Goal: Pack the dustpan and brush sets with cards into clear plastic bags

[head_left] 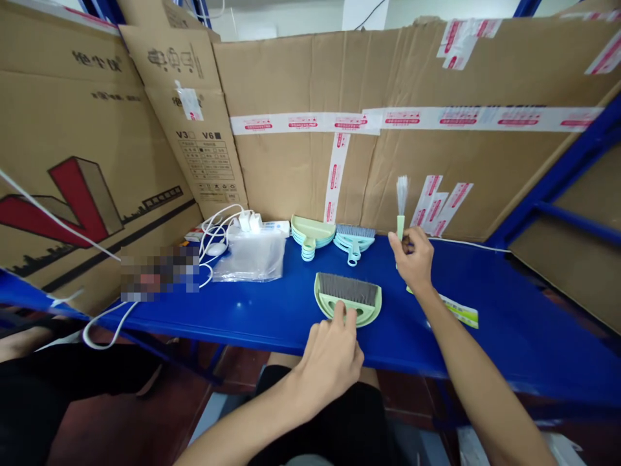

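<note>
Head view, right hand (414,259) gripping small brush (401,207) upright, bristles up, left hand (332,359) fingertips on dustpan (347,299)

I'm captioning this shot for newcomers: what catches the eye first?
The glossy blue table against taped cardboard walls. At its front edge, the left hand touches a pale green plastic dustpan with a grey brush, while the right hand holds a small green-handled brush upright.

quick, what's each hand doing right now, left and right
Left hand: open, fingers resting on the near edge of the green dustpan with brush, not gripping it.
Right hand: closed on the handle of a small green brush, bristles pointing up.
</note>
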`<action>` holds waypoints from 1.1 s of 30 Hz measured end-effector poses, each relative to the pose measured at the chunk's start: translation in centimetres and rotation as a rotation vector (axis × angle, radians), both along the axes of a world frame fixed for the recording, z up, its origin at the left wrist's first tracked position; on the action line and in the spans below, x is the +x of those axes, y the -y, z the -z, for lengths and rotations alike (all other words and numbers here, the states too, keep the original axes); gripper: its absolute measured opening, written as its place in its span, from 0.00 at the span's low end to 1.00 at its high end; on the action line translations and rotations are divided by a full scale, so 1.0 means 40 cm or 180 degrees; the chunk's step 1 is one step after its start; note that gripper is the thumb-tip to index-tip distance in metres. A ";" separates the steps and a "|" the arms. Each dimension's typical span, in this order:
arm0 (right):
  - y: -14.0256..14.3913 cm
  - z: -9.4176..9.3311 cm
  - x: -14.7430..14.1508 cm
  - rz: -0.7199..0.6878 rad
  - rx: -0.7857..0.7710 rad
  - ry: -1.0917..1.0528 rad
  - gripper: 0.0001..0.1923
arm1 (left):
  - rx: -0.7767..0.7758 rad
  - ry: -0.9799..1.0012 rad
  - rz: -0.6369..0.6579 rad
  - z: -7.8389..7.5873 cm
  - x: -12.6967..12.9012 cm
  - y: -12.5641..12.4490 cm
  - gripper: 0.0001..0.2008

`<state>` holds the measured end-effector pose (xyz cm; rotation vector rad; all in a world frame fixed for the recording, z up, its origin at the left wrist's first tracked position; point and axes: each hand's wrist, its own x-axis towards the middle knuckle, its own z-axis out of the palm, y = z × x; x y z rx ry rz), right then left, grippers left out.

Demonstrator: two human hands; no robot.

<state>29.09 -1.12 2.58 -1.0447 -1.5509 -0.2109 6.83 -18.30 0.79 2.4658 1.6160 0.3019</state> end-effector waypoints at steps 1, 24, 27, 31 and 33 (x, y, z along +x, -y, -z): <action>0.007 0.000 -0.005 0.0025 -0.0063 0.0008 0.19 | 0.0021 -0.0069 -0.0026 0.002 0.002 0.001 0.19; 0.023 0.010 -0.011 0.0004 0.0083 -0.0024 0.15 | 0.0771 -0.0099 -0.0022 -0.189 -0.145 -0.152 0.18; 0.020 0.014 -0.007 0.0044 0.0039 -0.0006 0.14 | 0.0769 -0.0220 -0.0286 -0.269 -0.141 -0.345 0.16; 0.015 0.020 -0.004 0.0051 -0.0106 0.0121 0.14 | -0.0110 -0.0498 -0.0539 -0.294 -0.117 -0.544 0.18; 0.014 0.022 -0.005 0.0026 -0.0162 0.0178 0.13 | -0.0136 -0.0562 -0.0656 -0.265 -0.107 -0.587 0.18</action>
